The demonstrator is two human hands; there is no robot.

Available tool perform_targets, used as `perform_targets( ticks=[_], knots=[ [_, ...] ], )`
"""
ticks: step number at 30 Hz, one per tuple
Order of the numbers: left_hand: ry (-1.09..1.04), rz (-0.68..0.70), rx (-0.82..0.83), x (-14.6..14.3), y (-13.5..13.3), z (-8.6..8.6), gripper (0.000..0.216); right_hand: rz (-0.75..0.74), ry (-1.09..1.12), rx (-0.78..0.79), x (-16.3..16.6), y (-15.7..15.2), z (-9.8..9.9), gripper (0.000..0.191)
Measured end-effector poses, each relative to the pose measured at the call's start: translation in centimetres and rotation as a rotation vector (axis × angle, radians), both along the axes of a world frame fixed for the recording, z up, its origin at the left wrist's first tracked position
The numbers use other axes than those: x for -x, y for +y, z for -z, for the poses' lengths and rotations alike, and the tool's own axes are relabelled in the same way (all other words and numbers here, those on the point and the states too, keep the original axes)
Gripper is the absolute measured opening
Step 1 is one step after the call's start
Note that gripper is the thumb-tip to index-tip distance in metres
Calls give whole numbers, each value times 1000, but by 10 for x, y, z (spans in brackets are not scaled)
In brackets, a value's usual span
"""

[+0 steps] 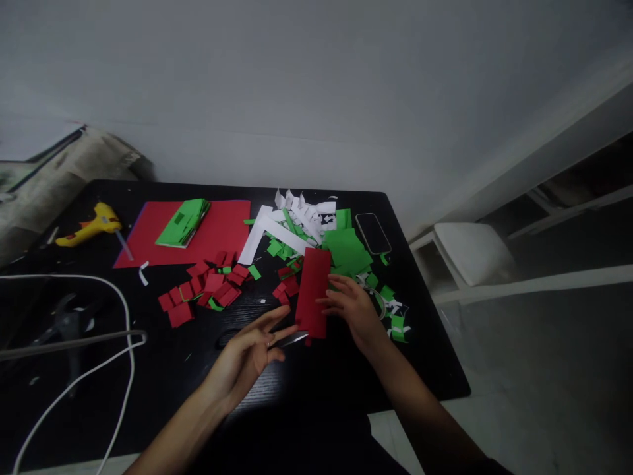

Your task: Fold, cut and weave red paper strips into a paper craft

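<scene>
A red paper strip lies lengthwise on the black table between my hands. My left hand is at its lower left, palm partly turned up and fingers spread, with fingertips close to the strip's edge. Just beneath those fingers a scissors blade shows; the rest of the scissors is mostly hidden by the hand. On the right, my right hand has its fingers stretched apart over the strip's right edge. Whether they touch the paper I cannot tell. Folded red paper pieces are heaped to the left.
A yellow glue gun lies far left, near a large red sheet bearing a green paper stack. White scraps, green paper and a phone are behind. A white cable loops at left; a white stool stands right.
</scene>
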State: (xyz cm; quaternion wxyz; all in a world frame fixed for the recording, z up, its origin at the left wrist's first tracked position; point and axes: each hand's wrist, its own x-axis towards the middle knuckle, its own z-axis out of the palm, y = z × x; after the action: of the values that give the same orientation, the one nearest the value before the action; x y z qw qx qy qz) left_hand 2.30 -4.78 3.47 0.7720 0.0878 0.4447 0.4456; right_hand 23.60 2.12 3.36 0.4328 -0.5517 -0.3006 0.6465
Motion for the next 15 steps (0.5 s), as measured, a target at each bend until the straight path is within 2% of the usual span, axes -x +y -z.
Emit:
perform_targets(
  ticks=[9, 15],
  knots=[
    [-60, 39, -5, -1, 3, 7, 44, -35, 102, 122, 0, 2, -2, 39],
    [-116, 27, 7, -3, 1, 13, 38, -91, 124, 131, 1, -1, -3, 45]
  ],
)
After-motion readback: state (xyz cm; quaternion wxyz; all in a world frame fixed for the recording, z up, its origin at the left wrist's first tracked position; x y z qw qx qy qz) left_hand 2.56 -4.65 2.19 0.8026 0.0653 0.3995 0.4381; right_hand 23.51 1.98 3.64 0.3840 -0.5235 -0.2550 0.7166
